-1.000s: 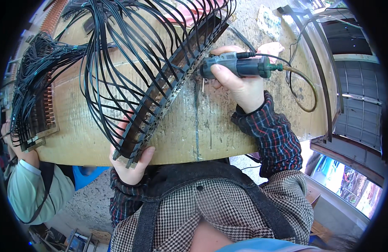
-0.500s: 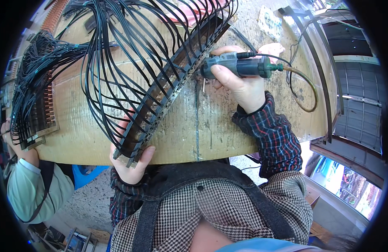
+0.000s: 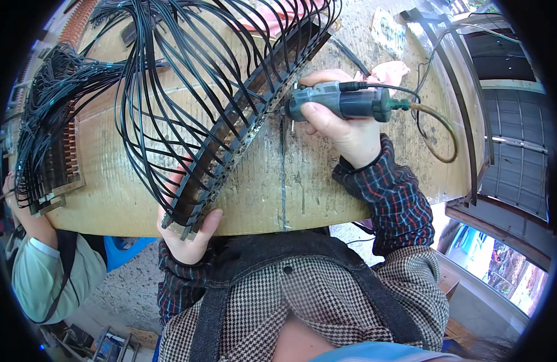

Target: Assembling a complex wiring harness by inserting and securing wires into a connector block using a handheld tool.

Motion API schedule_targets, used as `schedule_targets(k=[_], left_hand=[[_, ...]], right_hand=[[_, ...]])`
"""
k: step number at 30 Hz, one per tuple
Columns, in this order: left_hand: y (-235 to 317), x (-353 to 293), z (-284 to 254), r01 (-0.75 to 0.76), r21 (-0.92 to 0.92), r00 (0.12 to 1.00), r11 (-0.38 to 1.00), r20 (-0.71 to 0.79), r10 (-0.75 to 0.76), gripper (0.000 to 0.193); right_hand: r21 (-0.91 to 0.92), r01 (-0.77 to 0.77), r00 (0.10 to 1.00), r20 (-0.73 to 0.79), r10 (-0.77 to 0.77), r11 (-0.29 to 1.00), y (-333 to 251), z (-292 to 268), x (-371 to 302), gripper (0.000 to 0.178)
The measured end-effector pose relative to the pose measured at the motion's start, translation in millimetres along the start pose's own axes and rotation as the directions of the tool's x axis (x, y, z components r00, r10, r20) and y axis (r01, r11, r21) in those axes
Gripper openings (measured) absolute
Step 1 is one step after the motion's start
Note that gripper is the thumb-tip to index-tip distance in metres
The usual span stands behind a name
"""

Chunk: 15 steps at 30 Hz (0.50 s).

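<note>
Shifted slightly toward the near end of the rail: handheld tool, gripped in right hand. Left hand clasps that end; firm bracing seems advisable.

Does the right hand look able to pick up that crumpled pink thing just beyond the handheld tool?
Probably not as it stands: the right hand is wrapped around the handheld tool, which it would likely have to put down first. The crumpled pink thing does look close, just past the tool.

A bright window stands right of the brown tabletop and grey floor.
</note>
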State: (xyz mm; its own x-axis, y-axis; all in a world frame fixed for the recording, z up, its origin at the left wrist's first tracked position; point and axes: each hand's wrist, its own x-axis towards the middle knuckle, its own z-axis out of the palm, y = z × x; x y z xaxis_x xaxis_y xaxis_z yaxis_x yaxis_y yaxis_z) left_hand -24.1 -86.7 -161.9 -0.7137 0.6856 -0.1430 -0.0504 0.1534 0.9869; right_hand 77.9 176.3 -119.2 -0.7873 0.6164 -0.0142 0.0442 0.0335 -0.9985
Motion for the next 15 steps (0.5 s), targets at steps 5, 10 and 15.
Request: schedule_targets(k=[5, 10, 15], left_hand=[[0.3, 0.7, -0.5, 0.019, 0.015, 1.000, 1.000, 0.013, -0.019, 0.074], [0.6, -0.2, -0.6, 0.021, 0.005, 1.000, 1.000, 0.006, -0.021, 0.074], [0.3, -0.1, -0.4, 0.025, -0.010, 1.000, 1.000, 0.000, -0.025, 0.074]], right_hand=[[-0.079, 0.066, 0.998, 0.010, -0.065, 0.995, 6.5, 0.4, 4.2, 0.029], [-0.109, 0.085, 0.996, 0.018, -0.084, 0.990, 7.2, 0.5, 4.1, 0.029], [-0.035, 0.034, 0.999, -0.006, -0.035, 0.999, 3.5, 2.6, 1.3, 0.029]])
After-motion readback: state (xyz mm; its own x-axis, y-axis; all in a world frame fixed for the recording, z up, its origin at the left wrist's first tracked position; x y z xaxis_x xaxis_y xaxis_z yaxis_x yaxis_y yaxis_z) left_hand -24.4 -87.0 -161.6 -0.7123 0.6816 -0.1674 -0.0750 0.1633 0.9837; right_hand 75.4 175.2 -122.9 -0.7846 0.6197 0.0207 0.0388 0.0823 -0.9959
